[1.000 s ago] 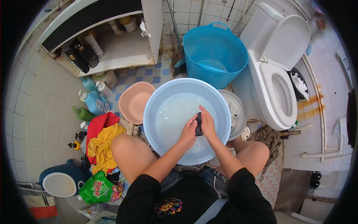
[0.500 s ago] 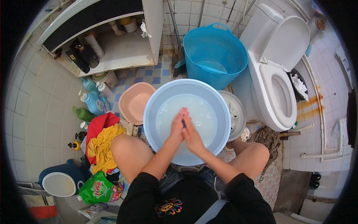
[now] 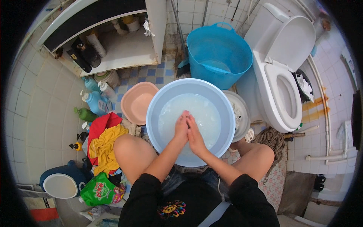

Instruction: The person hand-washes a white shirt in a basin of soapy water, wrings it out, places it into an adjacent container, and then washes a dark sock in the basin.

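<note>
A large light-blue basin stands between my knees, with cloudy whitish water and some bubbles in it. Over the water my left hand and my right hand are pressed palm to palm, fingers pointing away from me. A small dark patch shows between them; what it is, I cannot make out. The inner faces of both hands are hidden.
Left of the basin are a pink basin, a heap of red and yellow clothes, a green detergent bag and several bottles. A blue tub and a toilet stand behind and right, near a lidded white bucket.
My hands stay pressed together over the water, with only a slight shift of the fingers against each other. The whole view has moved very slightly.
</note>
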Demonstrator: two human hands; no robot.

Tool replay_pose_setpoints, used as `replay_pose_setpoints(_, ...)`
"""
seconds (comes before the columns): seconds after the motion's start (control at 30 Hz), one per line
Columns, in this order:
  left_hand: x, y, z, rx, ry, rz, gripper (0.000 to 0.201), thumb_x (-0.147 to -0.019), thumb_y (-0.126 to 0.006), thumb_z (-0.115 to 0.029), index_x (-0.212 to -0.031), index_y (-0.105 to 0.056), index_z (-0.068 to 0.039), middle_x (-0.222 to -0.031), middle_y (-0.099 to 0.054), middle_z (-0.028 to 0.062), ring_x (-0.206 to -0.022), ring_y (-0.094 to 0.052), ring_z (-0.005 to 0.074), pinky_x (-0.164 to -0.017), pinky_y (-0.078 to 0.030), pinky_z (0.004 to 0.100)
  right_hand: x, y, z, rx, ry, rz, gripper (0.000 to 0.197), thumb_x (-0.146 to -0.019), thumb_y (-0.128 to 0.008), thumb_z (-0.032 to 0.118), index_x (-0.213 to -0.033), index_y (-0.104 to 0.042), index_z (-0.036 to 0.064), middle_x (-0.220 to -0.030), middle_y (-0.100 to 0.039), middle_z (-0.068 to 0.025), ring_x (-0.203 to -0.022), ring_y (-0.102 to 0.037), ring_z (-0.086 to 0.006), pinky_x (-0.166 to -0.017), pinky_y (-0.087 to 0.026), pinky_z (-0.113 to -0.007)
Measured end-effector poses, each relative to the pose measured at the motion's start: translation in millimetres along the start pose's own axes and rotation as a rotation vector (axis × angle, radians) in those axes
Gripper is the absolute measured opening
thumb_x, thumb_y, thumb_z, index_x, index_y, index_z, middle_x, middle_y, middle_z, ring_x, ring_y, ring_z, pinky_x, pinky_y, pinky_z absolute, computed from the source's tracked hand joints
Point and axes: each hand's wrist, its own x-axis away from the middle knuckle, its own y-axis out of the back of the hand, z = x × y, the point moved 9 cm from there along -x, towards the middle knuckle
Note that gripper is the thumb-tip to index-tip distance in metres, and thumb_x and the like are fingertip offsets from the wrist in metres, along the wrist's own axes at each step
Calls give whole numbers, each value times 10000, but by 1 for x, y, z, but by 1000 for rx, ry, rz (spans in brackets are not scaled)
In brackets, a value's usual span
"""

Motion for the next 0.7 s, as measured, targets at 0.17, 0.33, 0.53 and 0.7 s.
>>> replay_pose_setpoints(0.17, 29, -28, 53, -16, 216, 176, 320, -948, -305, -233, -1174, -452, -61, -1129, -490, 68, -986, -495, 167, -807, -431, 297, -18, 54, -69, -296, -439, -156, 371, -914, -326, 173, -1234, -391, -3, -1368, -243, -203, -1251, -269, -304, -1028, -209, -361)
replay_pose_setpoints(0.33, 12, -22, -17, 67, -126, 134, 349, -945, -283, -216, -1214, -408, -32, -1216, -460, 111, -1063, -470, 211, -897, -402, 339, -8, 10, -5, -46, -48, -87, 431, -873, -429, 171, -1278, -340, 53, -1311, -308, -186, -1129, -401, -306, -951, -332, -378)
replay_pose_setpoints(0.53, 9, -33, -59, 178, -232, 235, 353, -947, -285, -239, -1175, -430, -12, -1177, -477, 157, -1009, -517, 235, -872, -438, 369, -27, 47, -31, -328, -443, -33, 262, -865, -488, 168, -1087, -499, 29, -919, -559, -44, -670, -523, -97, -510, -413, -201)
replay_pose_setpoints(0.7, -2, -16, -31, -60, -202, 141, 296, -940, -327, -233, -1042, -494, -11, -979, -553, 116, -863, -565, 195, -722, -492, 314, -33, 71, 1, -120, -353, -173, 161, -803, -568, 172, -866, -547, 25, -729, -560, -76, -636, -539, -174, -529, -412, -278)
